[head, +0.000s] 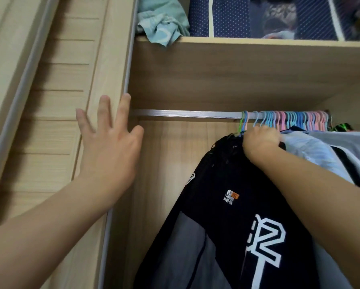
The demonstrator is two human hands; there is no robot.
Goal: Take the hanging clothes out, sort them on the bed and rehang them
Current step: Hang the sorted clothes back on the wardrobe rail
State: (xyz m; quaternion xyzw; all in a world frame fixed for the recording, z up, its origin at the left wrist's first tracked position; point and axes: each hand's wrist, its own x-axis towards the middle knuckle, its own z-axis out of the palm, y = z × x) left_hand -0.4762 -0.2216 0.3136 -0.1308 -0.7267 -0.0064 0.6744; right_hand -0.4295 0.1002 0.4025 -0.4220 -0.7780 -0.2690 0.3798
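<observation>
Nearest to me, my left hand is spread flat, fingers straight, against the wardrobe door edge; it holds nothing. My right hand is curled around the hanger necks at the collar of the black jacket. Beyond it, the remaining clothes hang bunched at the right end of the rail on many hangers. Assessment: removal is at an early stage; sorting and rehanging are not started. Bed: not visible.
</observation>
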